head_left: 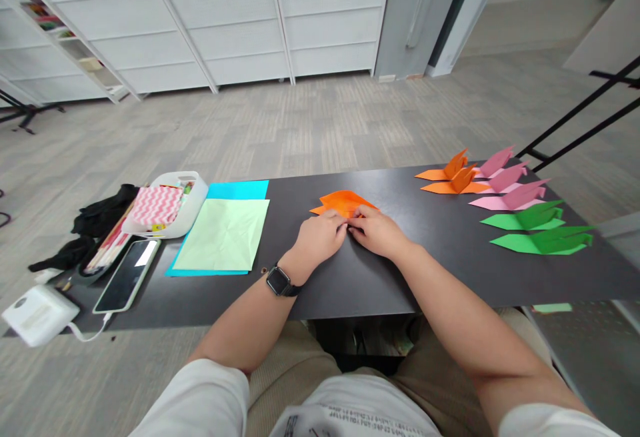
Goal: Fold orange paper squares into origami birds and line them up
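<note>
A partly folded sheet of orange origami paper [345, 201] lies on the dark table in front of me, with pointed flaps toward the left. My left hand [323, 235] presses on its near left edge, fingers bent and closed on the paper. My right hand [376, 229] grips the near right edge, its thumb and fingertips almost meeting those of my left hand. The hands cover the near part of the paper, so the fold under the fingertips is hidden.
Folded paper birds in orange [453, 182], pink [515, 195] and green [543, 240] stand at the table's right. To the left lie light green sheets [225, 233] over blue ones [240, 189], a white basket [193, 207], a phone [125, 280] and a white power bank [43, 313].
</note>
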`<state>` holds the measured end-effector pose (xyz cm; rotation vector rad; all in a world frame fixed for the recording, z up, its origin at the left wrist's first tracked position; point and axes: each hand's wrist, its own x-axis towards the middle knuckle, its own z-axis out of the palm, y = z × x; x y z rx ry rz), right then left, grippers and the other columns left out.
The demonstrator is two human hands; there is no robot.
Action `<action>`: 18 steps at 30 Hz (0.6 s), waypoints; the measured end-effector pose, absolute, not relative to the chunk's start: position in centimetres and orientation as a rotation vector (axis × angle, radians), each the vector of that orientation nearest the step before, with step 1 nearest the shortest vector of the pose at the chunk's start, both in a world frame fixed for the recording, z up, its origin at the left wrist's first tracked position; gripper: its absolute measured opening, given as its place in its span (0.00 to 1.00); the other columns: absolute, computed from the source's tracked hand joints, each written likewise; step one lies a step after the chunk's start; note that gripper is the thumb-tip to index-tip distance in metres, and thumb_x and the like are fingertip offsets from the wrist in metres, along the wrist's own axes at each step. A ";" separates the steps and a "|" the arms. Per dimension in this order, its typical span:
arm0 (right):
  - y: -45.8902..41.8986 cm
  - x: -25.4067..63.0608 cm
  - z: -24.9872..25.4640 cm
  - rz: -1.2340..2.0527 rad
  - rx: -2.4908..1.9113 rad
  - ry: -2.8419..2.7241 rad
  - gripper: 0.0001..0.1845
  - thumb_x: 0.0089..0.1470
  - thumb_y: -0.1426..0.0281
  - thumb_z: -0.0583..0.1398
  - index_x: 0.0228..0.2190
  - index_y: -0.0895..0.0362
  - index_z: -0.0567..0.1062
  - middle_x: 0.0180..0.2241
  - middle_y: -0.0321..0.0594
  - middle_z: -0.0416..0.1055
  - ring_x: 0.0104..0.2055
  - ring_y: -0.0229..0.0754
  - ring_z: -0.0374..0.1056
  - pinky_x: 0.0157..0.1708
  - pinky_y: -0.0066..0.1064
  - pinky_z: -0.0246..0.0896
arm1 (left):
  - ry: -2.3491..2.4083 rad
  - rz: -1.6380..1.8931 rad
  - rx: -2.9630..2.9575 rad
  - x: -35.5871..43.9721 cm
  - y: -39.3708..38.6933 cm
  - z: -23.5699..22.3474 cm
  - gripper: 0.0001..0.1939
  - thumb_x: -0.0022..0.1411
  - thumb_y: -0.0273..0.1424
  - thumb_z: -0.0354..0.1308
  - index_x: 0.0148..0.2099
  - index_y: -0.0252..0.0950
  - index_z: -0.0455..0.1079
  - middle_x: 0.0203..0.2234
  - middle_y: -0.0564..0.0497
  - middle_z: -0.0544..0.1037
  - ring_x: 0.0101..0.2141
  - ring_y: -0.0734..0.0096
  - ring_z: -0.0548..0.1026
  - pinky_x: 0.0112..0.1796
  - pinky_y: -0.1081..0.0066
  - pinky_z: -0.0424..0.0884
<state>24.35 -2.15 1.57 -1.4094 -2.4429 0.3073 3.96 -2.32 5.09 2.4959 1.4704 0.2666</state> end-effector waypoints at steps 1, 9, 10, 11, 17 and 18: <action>-2.1 24.4 1.5 0.309 -1.403 -2.439 0.14 0.67 0.69 0.60 0.48 0.56 0.84 0.46 0.47 0.74 0.47 0.47 0.71 0.49 0.37 0.67 | 1.485 0.235 2.495 4.0 -2.3 5.1 0.18 0.77 0.37 0.50 0.57 0.40 0.79 0.52 0.44 0.81 0.48 0.58 0.80 0.47 0.65 0.75; -2.0 24.8 1.3 0.346 -1.339 -2.403 0.14 0.67 0.69 0.60 0.46 0.54 0.86 0.47 0.46 0.76 0.47 0.46 0.72 0.49 0.38 0.68 | 1.480 0.066 2.520 4.1 -2.7 5.9 0.19 0.78 0.39 0.49 0.57 0.42 0.80 0.52 0.45 0.79 0.43 0.59 0.81 0.43 0.65 0.75; -2.1 24.8 1.4 0.342 -1.353 -2.406 0.14 0.67 0.69 0.60 0.46 0.54 0.86 0.47 0.46 0.76 0.46 0.45 0.72 0.49 0.38 0.68 | 1.470 0.059 2.526 4.1 -2.7 5.9 0.19 0.78 0.39 0.50 0.57 0.42 0.80 0.52 0.45 0.79 0.43 0.59 0.81 0.43 0.65 0.75; -2.2 24.7 1.6 0.335 -1.377 -2.411 0.14 0.67 0.69 0.60 0.46 0.54 0.86 0.47 0.46 0.76 0.46 0.45 0.72 0.49 0.38 0.68 | 1.460 0.055 2.534 4.1 -2.7 5.9 0.19 0.78 0.39 0.50 0.58 0.42 0.80 0.52 0.44 0.78 0.44 0.59 0.81 0.43 0.65 0.75; -2.8 24.4 3.1 0.305 -1.641 -2.441 0.16 0.69 0.63 0.59 0.50 0.49 0.86 0.42 0.45 0.79 0.43 0.47 0.74 0.40 0.35 0.67 | 1.426 0.036 2.569 4.1 -2.7 5.5 0.18 0.75 0.40 0.54 0.59 0.43 0.80 0.51 0.43 0.76 0.47 0.57 0.79 0.44 0.66 0.75; -2.8 24.5 3.2 0.312 -1.669 -2.437 0.16 0.69 0.63 0.59 0.50 0.48 0.86 0.42 0.44 0.80 0.43 0.47 0.75 0.40 0.35 0.67 | 1.427 0.029 2.568 4.1 -2.7 5.5 0.18 0.75 0.40 0.54 0.59 0.43 0.80 0.50 0.43 0.77 0.48 0.56 0.79 0.44 0.66 0.75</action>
